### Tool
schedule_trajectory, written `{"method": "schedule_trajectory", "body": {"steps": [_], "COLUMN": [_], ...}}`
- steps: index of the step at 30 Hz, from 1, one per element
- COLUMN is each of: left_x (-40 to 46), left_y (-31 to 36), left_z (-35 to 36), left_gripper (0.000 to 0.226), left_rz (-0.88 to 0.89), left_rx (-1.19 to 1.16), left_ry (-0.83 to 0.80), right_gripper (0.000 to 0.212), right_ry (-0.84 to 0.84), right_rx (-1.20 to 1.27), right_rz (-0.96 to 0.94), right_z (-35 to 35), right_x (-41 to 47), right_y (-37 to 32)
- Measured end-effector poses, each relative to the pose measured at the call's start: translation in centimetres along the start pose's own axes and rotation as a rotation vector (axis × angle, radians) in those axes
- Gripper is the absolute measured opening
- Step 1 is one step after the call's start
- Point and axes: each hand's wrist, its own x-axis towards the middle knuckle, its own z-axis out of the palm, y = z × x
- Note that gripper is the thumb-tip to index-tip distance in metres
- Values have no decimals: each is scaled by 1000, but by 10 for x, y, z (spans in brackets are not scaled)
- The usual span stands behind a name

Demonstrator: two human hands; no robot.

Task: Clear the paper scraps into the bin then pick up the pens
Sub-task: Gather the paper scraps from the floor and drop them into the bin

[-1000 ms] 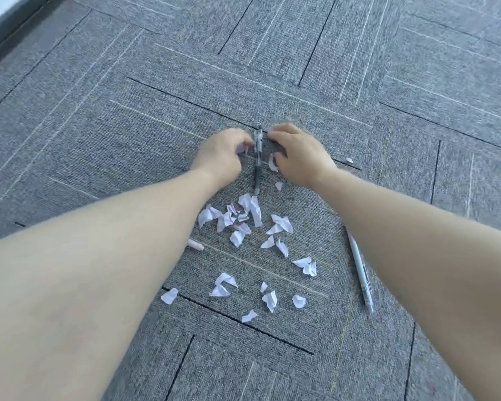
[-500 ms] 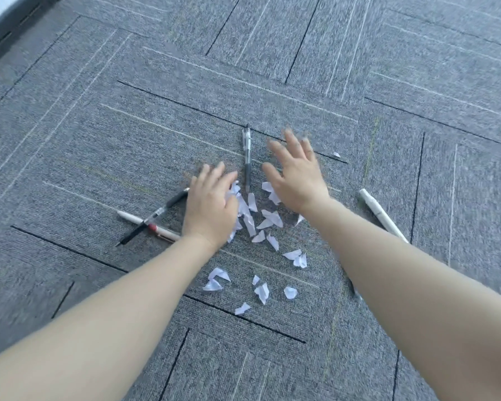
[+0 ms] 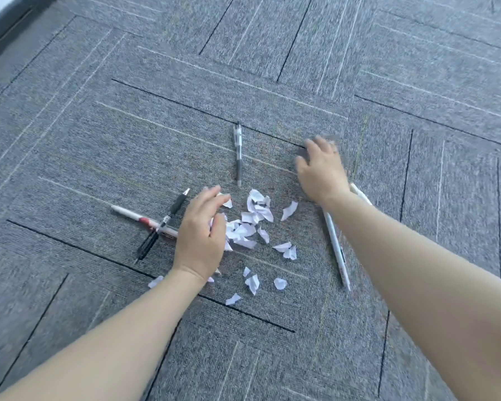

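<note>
Your hands have spread apart, left hand (image 3: 198,235) open over the paper scraps (image 3: 250,224), right hand (image 3: 320,169) open and empty, so gathering has barely begun.

Carpet tiles (image 3: 359,328): grey woven pile, matt, rough ribbed texture with thin pale and dark lines through it; paper scraps (image 3: 250,224): white, thin, crumpled and torn-edged, matt; clear pen (image 3: 238,153): see-through plastic barrel, slight gloss, dark grip that looks rubbery; black pen (image 3: 161,228): dark plastic, smooth, some sheen; white pen with red band (image 3: 133,216): smooth plastic; long white pen (image 3: 336,247): smooth plastic, faintly glossy.
</note>
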Motion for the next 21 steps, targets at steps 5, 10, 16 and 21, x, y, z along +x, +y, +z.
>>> {"method": "schedule_trajectory", "body": {"steps": [5, 10, 16, 21], "left_x": [10, 9, -35, -42], "left_y": [2, 6, 12, 10], "left_z": [3, 22, 24, 6], "left_gripper": [48, 46, 39, 38], "left_rz": [-49, 134, 311, 320], "left_rx": [70, 294, 139, 131], "left_ry": [-71, -232, -303, -243], "right_gripper": [45, 37, 51, 24], "right_ry": [-115, 98, 9, 80], "right_rx": [55, 154, -49, -365], "right_rz": [-332, -382, -4, -78], "right_z": [18, 10, -26, -38], "right_x": [-64, -106, -21, 1], "right_y": [-20, -3, 15, 7]}}
